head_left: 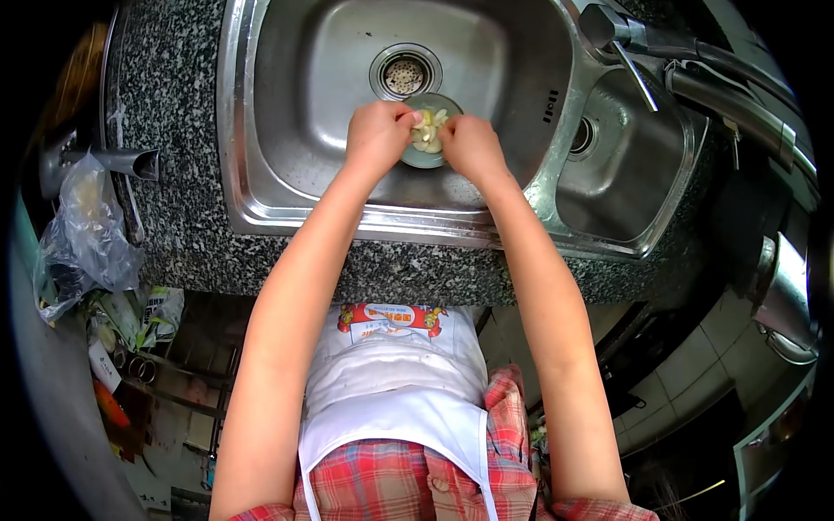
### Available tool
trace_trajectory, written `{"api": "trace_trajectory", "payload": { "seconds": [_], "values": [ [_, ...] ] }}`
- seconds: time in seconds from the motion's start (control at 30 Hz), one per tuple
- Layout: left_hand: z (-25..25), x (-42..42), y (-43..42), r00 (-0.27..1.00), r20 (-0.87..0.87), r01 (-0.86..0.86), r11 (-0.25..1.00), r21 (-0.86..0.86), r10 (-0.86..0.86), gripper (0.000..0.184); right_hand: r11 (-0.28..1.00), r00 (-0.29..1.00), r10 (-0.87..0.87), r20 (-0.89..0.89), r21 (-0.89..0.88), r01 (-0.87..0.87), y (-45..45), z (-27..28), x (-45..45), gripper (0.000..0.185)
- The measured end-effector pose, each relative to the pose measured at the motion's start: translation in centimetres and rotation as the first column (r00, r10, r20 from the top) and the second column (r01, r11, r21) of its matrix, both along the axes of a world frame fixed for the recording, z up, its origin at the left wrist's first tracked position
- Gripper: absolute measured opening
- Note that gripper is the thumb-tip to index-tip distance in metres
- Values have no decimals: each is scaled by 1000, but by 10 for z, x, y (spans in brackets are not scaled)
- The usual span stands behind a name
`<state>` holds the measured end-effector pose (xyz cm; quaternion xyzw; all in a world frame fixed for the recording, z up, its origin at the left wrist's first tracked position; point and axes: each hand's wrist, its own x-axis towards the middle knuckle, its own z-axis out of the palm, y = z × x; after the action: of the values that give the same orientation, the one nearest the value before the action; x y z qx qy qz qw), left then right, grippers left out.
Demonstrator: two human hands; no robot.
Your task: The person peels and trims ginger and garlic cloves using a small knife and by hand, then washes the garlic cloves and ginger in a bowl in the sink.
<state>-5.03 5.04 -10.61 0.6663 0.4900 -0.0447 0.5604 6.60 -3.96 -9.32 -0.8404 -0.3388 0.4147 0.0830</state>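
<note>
At the sink (486, 52), arms (300, 260) reach forward, hands (378, 137) (474, 146) curled at a bowl (443, 102) of pale pieces (429, 135), grip unclear.

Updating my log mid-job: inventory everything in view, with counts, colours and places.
Bowl: one, greenish, in large basin
Clove-like pieces: several, pale, in bowl
Large basin: one, silver, upper centre
Small basin: one, silver, right of it
Drains: two, silver, one per basin
Tap: one, silver, upper right
Countertop: one, speckled grey, around basins
Plastic bag: one, clear, left
Clutter: uncounted, mixed, lower left
Metal vessel: one, silver, right edge
Apron: one, white, bottom centre
Plaid shirt: one, red, under apron
Forearms: two, bare, below grips
Left grip: one, bare, bowl's left
Right grip: one, bare, bowl's right
</note>
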Motion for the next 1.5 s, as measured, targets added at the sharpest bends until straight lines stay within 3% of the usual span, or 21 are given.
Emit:
{"api": "trace_trajectory", "payload": {
  "seconds": [0.13,0.3,0.43,0.5,0.57,0.8,0.83,0.87,0.9,0.93,0.97,1.0,1.07,1.13,1.2,1.27,1.33,1.37,1.43,1.47,1.5],
  "values": [
    [1,-1,2,994,-99,58,993,101,-48,18,994,988,110,108,-31,-107,4,3,-13,16],
    [-6,-2,-6,963,-240,216,878,426,-121,22,983,968,180,173,-52,-174,8,-16,-18,18],
    [-7,-5,-3,977,-202,143,918,370,-71,25,977,932,211,296,-37,-210,9,0,-17,23],
    [-1,-8,1,973,-225,101,963,249,-44,27,977,928,203,313,-4,-212,7,2,-18,24],
    [7,-7,3,979,-202,30,971,239,19,25,988,988,139,65,60,-143,6,-7,-18,19],
    [-6,-9,4,991,-97,-66,967,247,93,21,975,969,223,110,-22,-222,13,-23,-18,21],
    [-5,-10,4,991,-95,-67,966,248,93,21,995,995,96,-21,36,-95,14,-12,-14,17],
    [-4,-11,3,985,-33,-169,985,20,169,16,996,987,-27,-159,77,39,14,-5,-10,15],
    [-5,-12,2,967,9,-249,945,-214,256,14,996,987,-26,-158,77,39,12,-7,-6,15],
    [-8,-12,1,967,8,-249,944,-216,256,14,950,863,-281,-420,6,312,9,-10,-1,12],
    [-10,-12,0,951,49,-261,874,-410,306,16,834,610,-494,-620,-137,535,4,-12,2,11],
    [-11,-10,-3,929,77,-250,769,-588,361,21,831,609,-500,-616,-142,538,2,-11,2,11],
    [-12,-9,-6,936,51,-239,734,-636,349,26,764,493,-536,-685,-147,628,1,-12,-5,15],
    [-18,-10,-4,922,21,-315,783,-536,386,23,692,475,-604,-640,-124,711,3,-9,-5,13],
    [-15,-10,-1,946,4,-276,809,-520,325,23,795,700,-551,-454,-30,606,-1,-4,1,11],
    [-8,-10,2,965,-18,-234,828,-509,262,23,837,767,-494,-410,17,547,-9,-8,6,6],
    [-9,-8,2,965,-9,-233,835,-499,263,19,943,940,-286,-188,118,311,-13,-11,11,8],
    [-9,-8,3,965,-8,-232,834,-500,263,19,943,940,-287,-187,118,311,-14,-14,10,8],
    [-10,-8,4,968,-48,-241,858,-453,247,15,985,997,-35,68,173,23,-9,-10,3,16],
    [-10,-8,4,968,-47,-241,860,-450,247,15,984,997,-35,67,176,23,-5,-10,-1,16],
    [-10,-8,3,958,-45,-276,862,-425,285,11,984,985,84,152,144,-106,-2,-10,-5,17]
  ]
}}
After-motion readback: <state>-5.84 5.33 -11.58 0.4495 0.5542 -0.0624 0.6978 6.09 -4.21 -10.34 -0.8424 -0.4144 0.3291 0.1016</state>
